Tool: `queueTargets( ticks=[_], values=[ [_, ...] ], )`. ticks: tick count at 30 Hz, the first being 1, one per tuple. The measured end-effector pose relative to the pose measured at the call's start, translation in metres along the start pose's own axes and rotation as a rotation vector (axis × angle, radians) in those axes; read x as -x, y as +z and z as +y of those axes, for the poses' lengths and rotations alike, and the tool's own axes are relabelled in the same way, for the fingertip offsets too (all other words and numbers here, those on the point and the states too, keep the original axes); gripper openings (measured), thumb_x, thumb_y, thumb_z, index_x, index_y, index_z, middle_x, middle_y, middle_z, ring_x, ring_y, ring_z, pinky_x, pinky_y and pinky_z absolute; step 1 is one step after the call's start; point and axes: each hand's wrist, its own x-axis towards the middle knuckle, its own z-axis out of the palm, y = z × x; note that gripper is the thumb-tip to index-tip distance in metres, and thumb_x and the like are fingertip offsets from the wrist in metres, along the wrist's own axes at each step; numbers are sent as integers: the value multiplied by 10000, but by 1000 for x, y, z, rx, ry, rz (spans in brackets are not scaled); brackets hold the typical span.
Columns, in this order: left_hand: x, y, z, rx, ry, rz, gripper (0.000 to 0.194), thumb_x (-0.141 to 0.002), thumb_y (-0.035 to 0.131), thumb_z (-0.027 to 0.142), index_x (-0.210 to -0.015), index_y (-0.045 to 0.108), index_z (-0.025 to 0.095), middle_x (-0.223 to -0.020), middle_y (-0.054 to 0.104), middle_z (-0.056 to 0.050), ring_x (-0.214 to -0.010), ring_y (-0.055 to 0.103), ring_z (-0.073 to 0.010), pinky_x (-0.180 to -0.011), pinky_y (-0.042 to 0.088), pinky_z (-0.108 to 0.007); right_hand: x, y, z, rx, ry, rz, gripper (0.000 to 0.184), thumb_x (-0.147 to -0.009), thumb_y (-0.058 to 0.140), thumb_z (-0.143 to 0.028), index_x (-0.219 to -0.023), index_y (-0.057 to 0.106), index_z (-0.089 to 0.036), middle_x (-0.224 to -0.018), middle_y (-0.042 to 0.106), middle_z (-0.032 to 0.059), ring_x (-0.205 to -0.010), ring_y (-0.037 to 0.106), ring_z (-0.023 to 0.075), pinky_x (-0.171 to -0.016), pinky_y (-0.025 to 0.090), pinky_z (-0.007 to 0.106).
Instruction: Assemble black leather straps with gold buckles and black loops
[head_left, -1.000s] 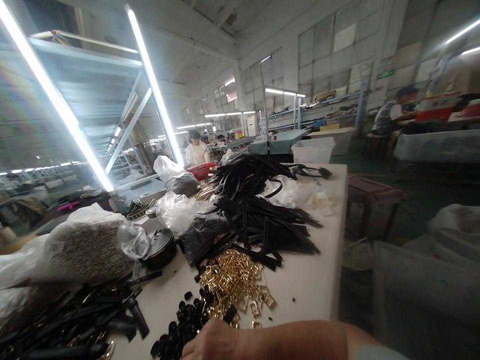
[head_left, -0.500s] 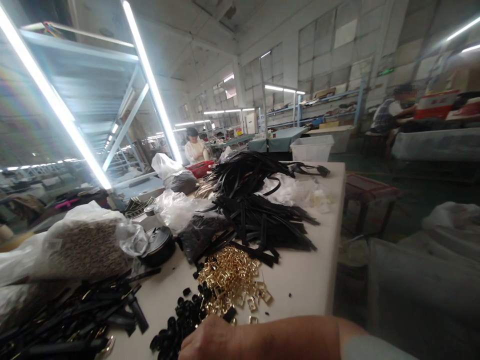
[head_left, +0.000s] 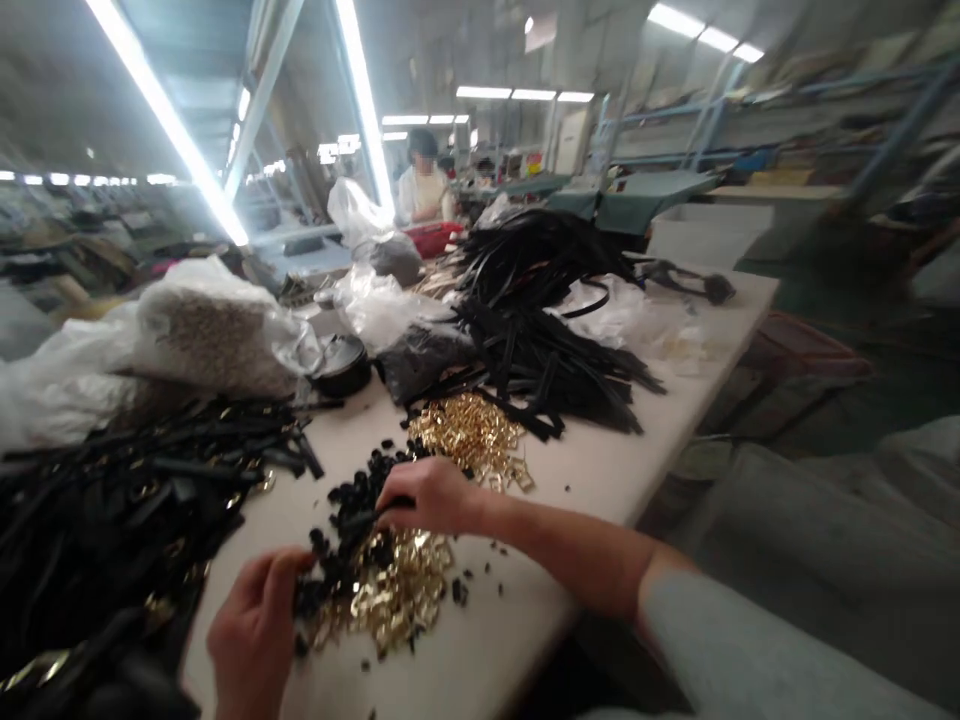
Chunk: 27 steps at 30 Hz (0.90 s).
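Note:
My right hand (head_left: pixel 431 492) is closed around a short black strap (head_left: pixel 367 522), held above the heap of small black loops (head_left: pixel 364 480). Lower left, my left hand (head_left: pixel 259 620) has its fingers pinched at the edge of those loops; whatever lies between the fingertips is too blurred to name. Gold metal buckles form one pile (head_left: pixel 409 590) between the hands on the near side. A second pile of gold buckles (head_left: pixel 469 430) lies just beyond my right hand.
Black straps with gold buckles (head_left: pixel 135 490) are heaped at left. Long black strips (head_left: pixel 555 350) cover the table's far part, near clear plastic bags (head_left: pixel 375 310) and a round black container (head_left: pixel 341 365). The white table's edge (head_left: pixel 686 430) runs along the right. A person (head_left: pixel 426 185) is behind.
The view has tipped down and both hands now show. My left hand has come into sight at lower left. More of the near gold pile is visible.

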Motion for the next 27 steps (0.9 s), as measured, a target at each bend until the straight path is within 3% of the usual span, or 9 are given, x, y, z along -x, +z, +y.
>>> queueTargets(
  ticks=[3, 5, 7, 13, 21, 27],
  values=[
    [21, 19, -3, 331, -168, -105, 437, -849, 558, 648, -756, 684, 240, -776, 712, -33, -781, 684, -266, -753, 543, -383, -3, -5, -1, -101, 17, 6, 125, -854, 761, -281, -885, 723, -166, -877, 724, 24, -795, 665, 131, -738, 472, 222],
    [21, 30, -3, 574, -281, -144, 417, -813, 643, 621, -805, 682, 206, -753, 716, -40, -726, 688, -231, -717, 553, -333, -4, -3, -1, -141, 24, -17, 122, -858, 756, -276, -876, 719, -161, -876, 720, 24, -787, 655, 127, -725, 460, 226],
    [18, 36, -2, 679, -352, -148, 414, -754, 729, 590, -804, 675, 183, -714, 705, -38, -660, 675, -201, -667, 552, -295, -3, -1, -3, -155, 38, -51, 126, -857, 755, -277, -878, 717, -159, -873, 716, 22, -786, 648, 126, -718, 450, 231],
    [17, 36, 3, 869, -448, -146, 418, -628, 838, 525, -740, 669, 159, -648, 675, -23, -573, 631, -158, -617, 567, -277, -2, 1, -9, -180, 81, -98, 160, -871, 737, -299, -956, 709, -167, -936, 711, 24, -826, 635, 126, -762, 449, 248],
    [21, 40, 10, 924, -483, -190, 426, -587, 881, 509, -731, 699, 152, -668, 692, -30, -574, 634, -141, -587, 554, -233, 3, 13, -13, -191, 19, -42, 200, -894, 718, -308, -1042, 713, -173, -962, 706, 27, -820, 637, 119, -744, 464, 240],
    [23, 42, 13, 940, -433, -203, 411, -627, 870, 508, -746, 699, 154, -683, 692, -24, -579, 630, -126, -614, 552, -225, 5, 13, -14, -156, 6, -41, 166, -882, 721, -274, -1004, 718, -161, -928, 701, 29, -795, 636, 126, -720, 460, 245]
  ],
)
